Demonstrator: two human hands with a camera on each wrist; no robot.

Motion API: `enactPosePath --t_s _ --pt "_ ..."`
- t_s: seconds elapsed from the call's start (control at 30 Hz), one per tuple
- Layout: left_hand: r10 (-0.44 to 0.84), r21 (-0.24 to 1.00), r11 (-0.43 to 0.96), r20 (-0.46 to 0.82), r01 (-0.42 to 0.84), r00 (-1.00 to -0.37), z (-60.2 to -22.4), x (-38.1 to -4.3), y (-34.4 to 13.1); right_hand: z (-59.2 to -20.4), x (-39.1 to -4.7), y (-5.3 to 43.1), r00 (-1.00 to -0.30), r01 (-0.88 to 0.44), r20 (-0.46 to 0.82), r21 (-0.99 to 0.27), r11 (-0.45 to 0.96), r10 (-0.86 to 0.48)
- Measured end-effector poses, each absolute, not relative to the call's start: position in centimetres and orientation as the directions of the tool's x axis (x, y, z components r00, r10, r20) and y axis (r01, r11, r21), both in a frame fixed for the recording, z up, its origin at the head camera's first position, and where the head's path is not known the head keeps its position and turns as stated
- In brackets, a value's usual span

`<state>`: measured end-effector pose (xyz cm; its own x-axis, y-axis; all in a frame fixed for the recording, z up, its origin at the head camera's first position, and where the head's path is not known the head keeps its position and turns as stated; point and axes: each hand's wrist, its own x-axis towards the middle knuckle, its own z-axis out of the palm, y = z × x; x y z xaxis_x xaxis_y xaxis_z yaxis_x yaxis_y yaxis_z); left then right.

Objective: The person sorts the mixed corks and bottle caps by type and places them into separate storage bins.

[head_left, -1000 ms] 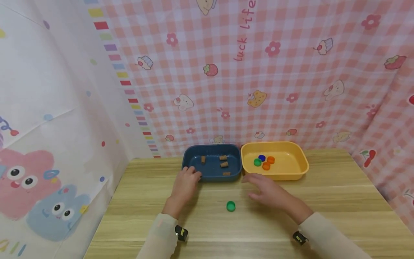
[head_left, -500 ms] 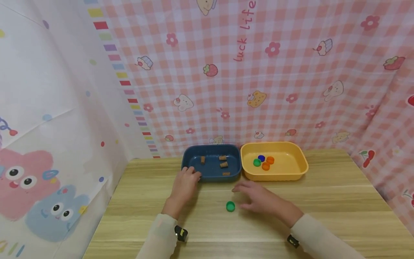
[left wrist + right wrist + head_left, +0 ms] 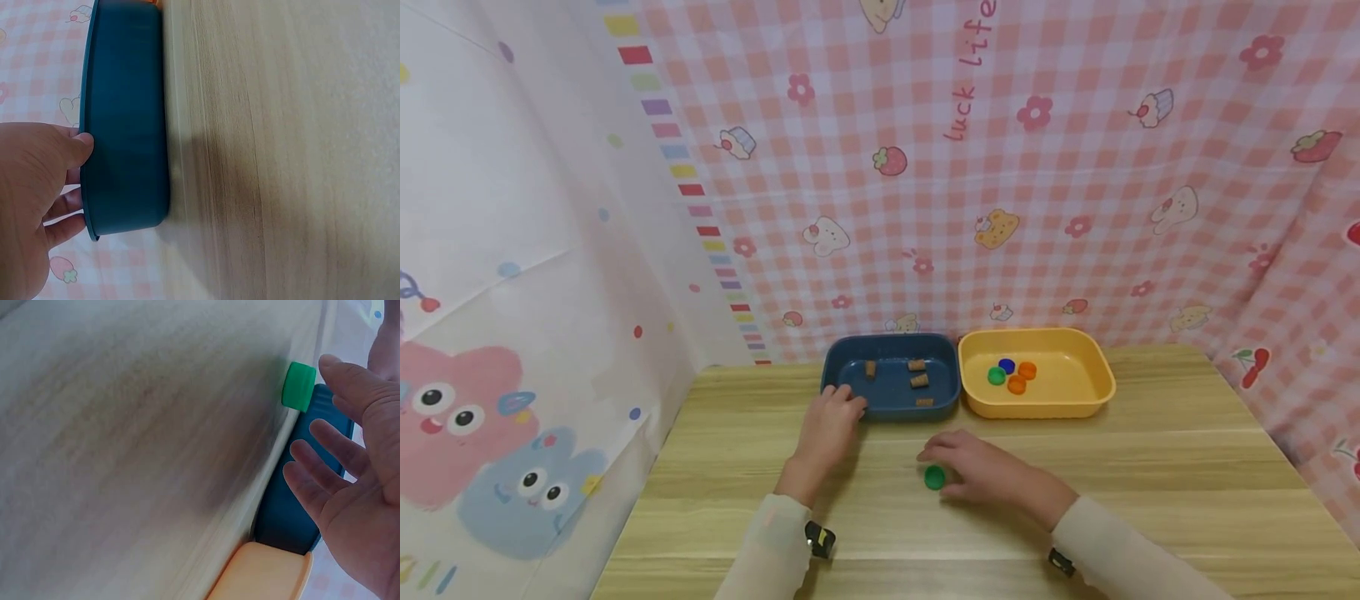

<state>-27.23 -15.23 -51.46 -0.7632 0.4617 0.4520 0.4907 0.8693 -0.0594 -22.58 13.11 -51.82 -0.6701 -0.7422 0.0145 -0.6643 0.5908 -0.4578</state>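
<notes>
A green bottle cap lies on the wooden table, its hollow side up. My right hand is over the table just right of it, thumb and fingers spread to either side of the cap. In the right wrist view the thumb tip is close to the green cap, with a gap between them. My left hand grips the near-left rim of a dark blue tray. Seen from the left wrist, the thumb presses the tray's outer wall at the rim, the other fingers reaching over it.
Several cork pieces lie inside the blue tray. Right beside it stands a yellow tray with several caps in it: green, blue and orange. A checked pink cloth hangs behind the trays.
My right hand has moved left and toward me, from the yellow tray's front to the green cap on the table. My left hand has stayed at the blue tray's rim.
</notes>
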Motion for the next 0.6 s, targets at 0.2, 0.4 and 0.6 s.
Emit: enactPosePath --t_s 0.2,0.4,0.6 --pt "0.466 -0.057 0.867 0.449 0.496 -0.762 -51.5 -27.29 -15.26 -52.03 -22.59 12.63 -0.647 -0.689 0.019 -0.442 0.574 -0.762" --pt "0.464 -0.06 0.868 0.451 0.493 -0.763 -51.64 -27.41 -15.29 -52.07 -22.65 12.36 -0.647 -0.687 0.019 -0.448 0.571 -0.763" --pt "0.468 -0.074 0.868 0.455 0.491 -0.758 -51.74 -27.52 -15.28 -52.81 -22.73 12.24 -0.629 -0.709 0.042 -0.441 0.551 -0.776"
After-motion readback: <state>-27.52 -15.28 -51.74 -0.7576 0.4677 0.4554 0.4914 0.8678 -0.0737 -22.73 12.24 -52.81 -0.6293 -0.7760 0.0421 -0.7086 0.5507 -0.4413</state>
